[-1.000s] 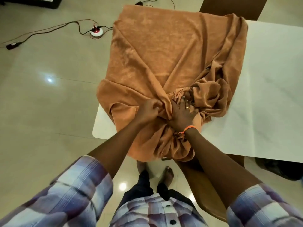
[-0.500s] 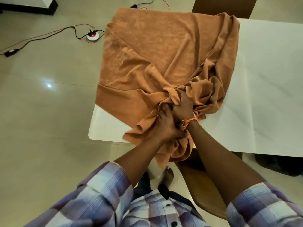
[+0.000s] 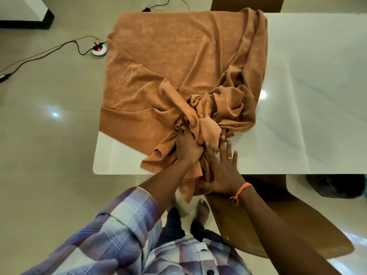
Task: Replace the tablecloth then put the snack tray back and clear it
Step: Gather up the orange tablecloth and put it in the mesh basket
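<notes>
Bunching tablecloth (image 3: 170,76) in left hand (image 3: 187,147) — right hand (image 3: 222,171) has let go, fingers spread.

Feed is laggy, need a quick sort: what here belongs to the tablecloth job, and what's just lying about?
Job: orange cloth, bunched; white table; left hand gripping the cloth; right hand open, flat on it.

Lying about: power strip and cables on the floor; wooden chair; dark bag.
</notes>
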